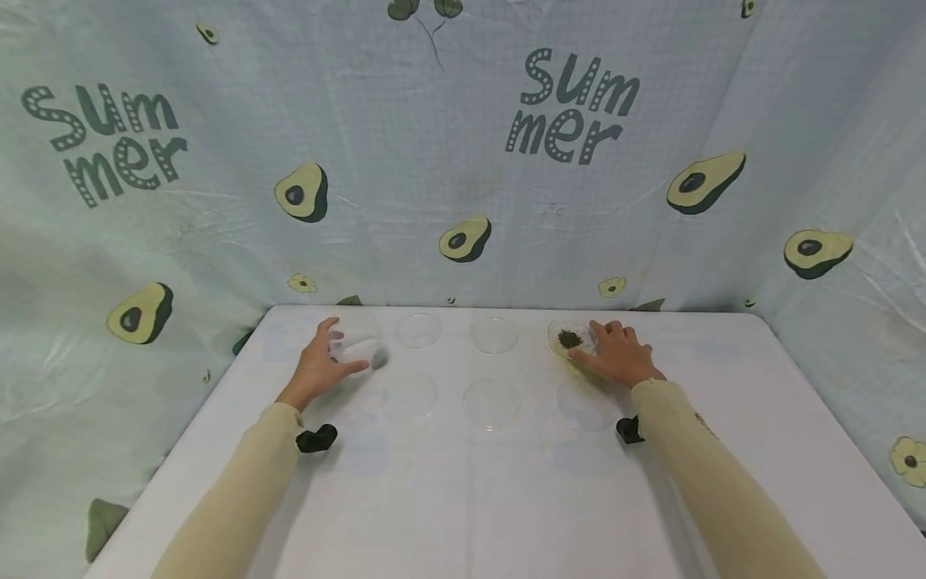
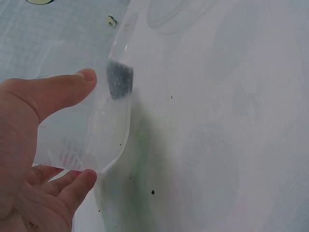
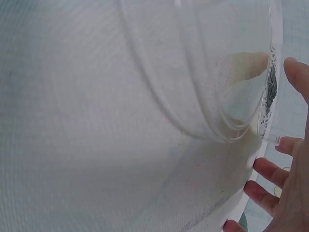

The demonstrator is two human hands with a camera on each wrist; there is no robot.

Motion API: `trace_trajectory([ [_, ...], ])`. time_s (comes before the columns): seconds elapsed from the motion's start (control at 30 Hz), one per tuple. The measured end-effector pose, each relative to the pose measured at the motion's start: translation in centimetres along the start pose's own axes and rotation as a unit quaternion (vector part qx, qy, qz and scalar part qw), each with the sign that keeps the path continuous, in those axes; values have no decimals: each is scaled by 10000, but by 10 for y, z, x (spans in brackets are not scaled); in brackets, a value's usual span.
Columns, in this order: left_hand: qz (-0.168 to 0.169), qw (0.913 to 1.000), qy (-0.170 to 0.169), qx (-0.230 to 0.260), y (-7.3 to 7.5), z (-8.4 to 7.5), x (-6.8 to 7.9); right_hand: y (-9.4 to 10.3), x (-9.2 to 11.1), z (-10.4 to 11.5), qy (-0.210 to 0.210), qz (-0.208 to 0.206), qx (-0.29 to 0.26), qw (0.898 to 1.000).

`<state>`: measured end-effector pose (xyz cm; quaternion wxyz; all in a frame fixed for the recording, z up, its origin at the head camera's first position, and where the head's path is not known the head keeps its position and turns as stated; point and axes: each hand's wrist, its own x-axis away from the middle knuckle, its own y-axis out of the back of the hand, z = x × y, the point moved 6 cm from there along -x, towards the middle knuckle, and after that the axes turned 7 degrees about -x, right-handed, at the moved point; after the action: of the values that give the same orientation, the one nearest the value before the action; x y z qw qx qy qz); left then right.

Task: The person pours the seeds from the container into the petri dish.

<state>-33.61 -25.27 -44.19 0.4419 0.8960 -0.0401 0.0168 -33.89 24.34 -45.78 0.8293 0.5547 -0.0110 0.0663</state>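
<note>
My left hand (image 1: 321, 366) grips a clear plastic container (image 2: 108, 128) at the back left of the table, thumb across one side and fingers at the other. A clump of dark grains (image 2: 119, 79) shows through its wall. At the back right, my right hand (image 1: 618, 354) rests at the edge of a clear round dish (image 1: 556, 330), fingers spread. This dish holds a small heap of dark grains (image 1: 569, 339). In the right wrist view, the index fingertip (image 3: 286, 145) is right at the dish's rim, while the thumb (image 3: 295, 72) stands off a little.
Several more clear round dishes stand in two rows between my hands, among them a back dish (image 1: 494, 335) and a front dish (image 1: 492, 404). Stray dark grains (image 2: 153, 192) lie on the white table (image 1: 434, 498). A printed curtain (image 1: 376, 185) hangs behind the table.
</note>
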Motion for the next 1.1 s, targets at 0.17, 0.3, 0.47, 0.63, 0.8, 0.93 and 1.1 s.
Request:
trace_trajectory([
  [0.17, -13, 9999, -123, -80, 0, 0, -1, 0, 0, -1, -15, -51, 65, 10000],
  [0.3, 40, 9997, -140, -206, 1, -2, -1, 2, 0, -3, 11, -40, 35, 10000],
  [0.47, 67, 9995, -27, -295, 3, 1, 1, 3, 0, -3, 131, -85, -151, 9998],
  [0.63, 136, 9995, -57, -293, 0, 3, 1, 3, 1, -7, 265, -245, -185, 9992],
  [0.8, 143, 9995, -31, -287, -1, 4, 0, 4, 4, -7, 394, -395, -277, 9981],
  [0.93, 187, 9994, -4, -295, -1, 3, 0, 8, 9, -5, 410, -410, -306, 9979],
  [1.1, 219, 9993, 33, -298, 0, 2, 1, 11, 16, -5, 417, -353, -223, 9983],
])
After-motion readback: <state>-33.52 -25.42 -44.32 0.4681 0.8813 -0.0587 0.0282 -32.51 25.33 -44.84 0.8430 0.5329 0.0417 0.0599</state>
